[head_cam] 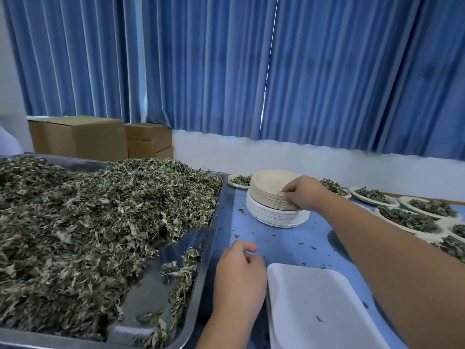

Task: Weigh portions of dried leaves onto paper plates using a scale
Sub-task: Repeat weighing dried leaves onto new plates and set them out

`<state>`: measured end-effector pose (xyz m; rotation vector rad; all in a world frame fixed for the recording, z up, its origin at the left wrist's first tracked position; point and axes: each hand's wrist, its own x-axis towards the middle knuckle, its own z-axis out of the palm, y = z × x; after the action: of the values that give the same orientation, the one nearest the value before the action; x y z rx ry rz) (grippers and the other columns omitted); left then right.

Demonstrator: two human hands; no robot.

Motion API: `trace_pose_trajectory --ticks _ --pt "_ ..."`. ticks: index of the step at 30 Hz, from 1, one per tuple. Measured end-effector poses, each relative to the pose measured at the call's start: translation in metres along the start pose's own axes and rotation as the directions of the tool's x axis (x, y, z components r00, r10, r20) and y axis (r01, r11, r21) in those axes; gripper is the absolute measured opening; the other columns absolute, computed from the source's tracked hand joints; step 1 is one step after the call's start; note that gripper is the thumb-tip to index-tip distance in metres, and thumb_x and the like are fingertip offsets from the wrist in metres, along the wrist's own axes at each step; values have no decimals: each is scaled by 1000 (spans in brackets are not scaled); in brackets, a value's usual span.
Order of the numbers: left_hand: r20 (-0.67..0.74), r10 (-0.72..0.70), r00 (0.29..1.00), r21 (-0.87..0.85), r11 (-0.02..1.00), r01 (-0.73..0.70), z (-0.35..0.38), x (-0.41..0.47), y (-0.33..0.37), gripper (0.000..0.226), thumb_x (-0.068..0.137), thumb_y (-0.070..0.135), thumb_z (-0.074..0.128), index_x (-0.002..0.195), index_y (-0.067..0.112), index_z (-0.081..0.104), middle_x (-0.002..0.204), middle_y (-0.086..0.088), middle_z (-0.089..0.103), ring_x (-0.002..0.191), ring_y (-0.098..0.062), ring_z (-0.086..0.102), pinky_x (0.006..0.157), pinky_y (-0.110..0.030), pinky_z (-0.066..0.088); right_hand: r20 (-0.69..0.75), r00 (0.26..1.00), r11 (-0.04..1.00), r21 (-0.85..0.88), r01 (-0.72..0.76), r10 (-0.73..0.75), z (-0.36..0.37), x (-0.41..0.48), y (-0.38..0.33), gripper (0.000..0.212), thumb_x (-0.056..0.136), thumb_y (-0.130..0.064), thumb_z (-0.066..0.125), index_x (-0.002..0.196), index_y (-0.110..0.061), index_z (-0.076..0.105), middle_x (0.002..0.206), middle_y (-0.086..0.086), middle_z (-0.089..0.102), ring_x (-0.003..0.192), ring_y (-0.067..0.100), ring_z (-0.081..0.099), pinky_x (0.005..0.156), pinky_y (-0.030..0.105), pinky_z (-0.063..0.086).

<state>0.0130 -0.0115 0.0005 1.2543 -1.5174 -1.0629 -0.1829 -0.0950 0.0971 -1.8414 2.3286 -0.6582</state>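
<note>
On the far side of the blue table [284,245], our right hand [303,192] pinches the top rim of the paper plate stack [269,191]. The left hand [239,275] rests loosely curled and empty. We judge the white scale platform [322,306] lies nearward of the stack; the dried leaves [100,222] are heaped to the left.

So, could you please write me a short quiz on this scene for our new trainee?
1. Multiple choice: What do the fingers of the right hand pinch? A) a cardboard box B) the stack of plates C) the curtain
2. True or false: The left hand also touches the stack.
3. Short answer: On which side of the stack does the leaf tray lie?
Key: 1 B; 2 false; 3 left.
</note>
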Motion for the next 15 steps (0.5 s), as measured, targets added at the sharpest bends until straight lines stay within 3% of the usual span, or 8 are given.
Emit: trace_pose_trajectory --ticks 6,10,15 --pt "-20 5 1000 -76 997 -7 -1 0 2 23 89 13 46 90 33 57 93 3 62 65 -13 53 60 -27 43 -47 999 1000 15 -19 20 -6 5 0 31 92 -2 47 102 -9 75 64 -8 55 76 19 54 75 27 48" --pt "-11 11 1000 -70 997 -11 -1 -1 3 22 90 15 47 89 34 56 95 4 61 65 -10 54 59 -24 42 15 1000 1000 29 -11 11 -2 1 1 23 89 -5 55 101 -8 75 81 9 70 75 20 56 79 33 51" --pt "-10 17 1000 -59 998 -18 -1 -1 4 21 91 15 47 89 34 55 96 5 61 68 -9 54 60 -24 41 -21 1000 1000 11 4 -3 0 4 3 32 87 3 49 103 -8 75 71 -11 56 74 21 57 74 27 46"
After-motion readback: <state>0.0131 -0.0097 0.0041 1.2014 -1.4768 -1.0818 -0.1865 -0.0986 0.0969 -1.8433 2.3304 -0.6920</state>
